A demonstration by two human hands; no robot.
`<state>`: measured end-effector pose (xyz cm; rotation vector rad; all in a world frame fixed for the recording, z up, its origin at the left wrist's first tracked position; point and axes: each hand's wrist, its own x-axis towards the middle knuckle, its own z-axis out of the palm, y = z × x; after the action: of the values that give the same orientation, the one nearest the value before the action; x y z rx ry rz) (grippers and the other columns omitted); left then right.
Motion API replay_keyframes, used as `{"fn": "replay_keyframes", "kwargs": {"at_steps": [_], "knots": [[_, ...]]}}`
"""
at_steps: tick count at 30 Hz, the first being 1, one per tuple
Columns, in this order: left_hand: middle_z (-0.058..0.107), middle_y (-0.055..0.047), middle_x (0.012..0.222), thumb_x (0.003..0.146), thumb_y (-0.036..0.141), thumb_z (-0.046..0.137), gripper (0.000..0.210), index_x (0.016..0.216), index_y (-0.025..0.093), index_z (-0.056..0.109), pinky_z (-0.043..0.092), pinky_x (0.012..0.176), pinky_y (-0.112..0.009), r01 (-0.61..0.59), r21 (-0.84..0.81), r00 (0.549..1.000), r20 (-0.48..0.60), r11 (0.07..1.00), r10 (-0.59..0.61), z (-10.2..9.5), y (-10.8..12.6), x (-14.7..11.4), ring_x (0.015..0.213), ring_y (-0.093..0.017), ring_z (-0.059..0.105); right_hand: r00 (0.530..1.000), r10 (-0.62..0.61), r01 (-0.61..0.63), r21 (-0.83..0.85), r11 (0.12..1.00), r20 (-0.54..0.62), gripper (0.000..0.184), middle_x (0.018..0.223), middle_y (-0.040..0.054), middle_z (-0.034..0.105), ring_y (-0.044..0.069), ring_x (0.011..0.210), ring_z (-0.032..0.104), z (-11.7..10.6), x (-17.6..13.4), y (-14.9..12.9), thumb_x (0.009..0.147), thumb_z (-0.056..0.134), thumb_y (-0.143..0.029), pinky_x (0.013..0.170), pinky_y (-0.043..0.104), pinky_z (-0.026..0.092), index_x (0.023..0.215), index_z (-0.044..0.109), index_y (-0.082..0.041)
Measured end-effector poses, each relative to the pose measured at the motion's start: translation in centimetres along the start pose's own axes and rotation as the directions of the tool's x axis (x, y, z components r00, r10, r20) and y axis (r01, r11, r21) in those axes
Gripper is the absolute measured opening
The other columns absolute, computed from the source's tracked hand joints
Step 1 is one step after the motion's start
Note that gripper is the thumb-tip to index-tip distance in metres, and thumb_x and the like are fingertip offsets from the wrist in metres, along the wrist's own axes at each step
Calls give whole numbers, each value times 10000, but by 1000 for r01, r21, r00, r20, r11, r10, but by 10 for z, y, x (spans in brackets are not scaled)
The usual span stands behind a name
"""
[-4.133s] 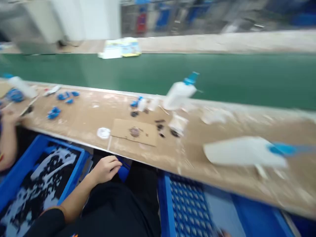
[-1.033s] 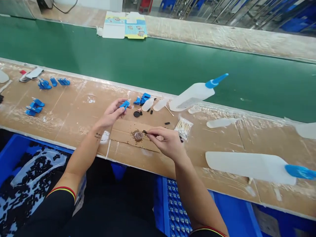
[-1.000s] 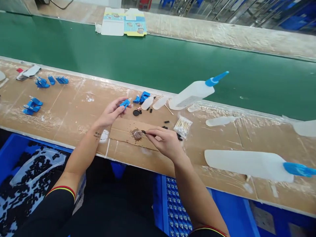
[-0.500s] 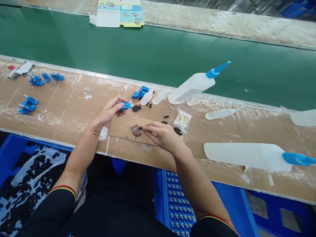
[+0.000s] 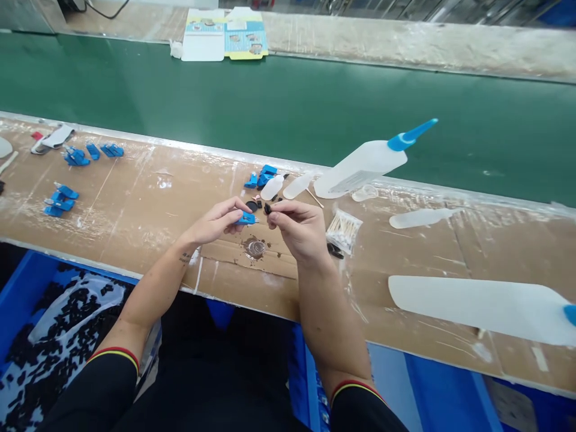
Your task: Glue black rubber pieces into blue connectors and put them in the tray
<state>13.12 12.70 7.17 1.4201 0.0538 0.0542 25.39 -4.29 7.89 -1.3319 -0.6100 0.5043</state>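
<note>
My left hand (image 5: pixel 220 221) is closed on a small blue plastic part (image 5: pixel 246 218) with a pale tip pointing right. Just to its right, my right hand (image 5: pixel 300 228) pinches a small black piece (image 5: pixel 267 208) between thumb and fingers. The two parts are close but apart. Below them a small clear dish (image 5: pixel 255 248) stands on a piece of cardboard (image 5: pixel 229 253), with dark wet spots around it. Behind the hands lie a round black cap (image 5: pixel 251 206), more blue parts (image 5: pixel 267 174) and small translucent bottles (image 5: pixel 272 188).
A bag of cotton swabs (image 5: pixel 344 230) lies right of my right hand. Large white bottles (image 5: pixel 360 169) with blue nozzles lie farther right. More blue parts (image 5: pixel 62 201) sit at left. Beyond the bench runs a green belt (image 5: pixel 202 102). A blue bin (image 5: pixel 22 288) of black pieces stands below left.
My right hand has risen from the dish with the black piece, toward the blue part. My left hand has shifted slightly right and down in the view, still holding the blue part.
</note>
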Motion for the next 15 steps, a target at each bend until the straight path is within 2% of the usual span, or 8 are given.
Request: {"fn": "replay_keyframes", "kwargs": {"at_steps": [2,5,7,11,15], "knots": [[581,-17,768,954,498,539,362,1041,148,567,382,579,-219,13,7,1000,-1,1000,-13,1,2,-1,654,-93,519,998,-51,54,-107,993,33,119,742,16,721,155,633,632,1,-4,-3,709,827,-291,571,298,529,799,780,-228],[566,-14,767,945,495,551,354,1020,149,562,392,589,-222,28,-7,1000,11,1000,-27,1,3,-1,655,-94,516,972,-184,218,-275,936,146,53,852,31,751,185,760,687,4,-8,-9,787,775,-245,669,324,560,839,780,-233],[557,-11,769,939,490,554,349,1007,148,559,399,595,-222,34,-12,999,18,999,-34,2,3,-1,655,-93,513,942,-246,319,-378,869,228,53,888,34,758,193,790,704,6,-9,-13,840,729,-233,701,334,573,860,777,-241],[541,-12,779,936,466,548,332,1000,141,563,400,597,-214,58,8,998,15,998,-58,1,5,-1,668,-91,510,892,-306,444,-524,727,332,112,921,38,755,188,802,711,9,-12,-15,909,658,-250,717,330,590,881,767,-249],[523,-11,788,951,475,543,337,991,140,558,403,615,-219,-30,119,999,20,992,28,1,7,-4,679,-91,488,824,-379,565,-569,597,421,145,952,53,740,188,849,689,11,-13,-14,937,627,-219,752,338,583,916,764,-261]]}}
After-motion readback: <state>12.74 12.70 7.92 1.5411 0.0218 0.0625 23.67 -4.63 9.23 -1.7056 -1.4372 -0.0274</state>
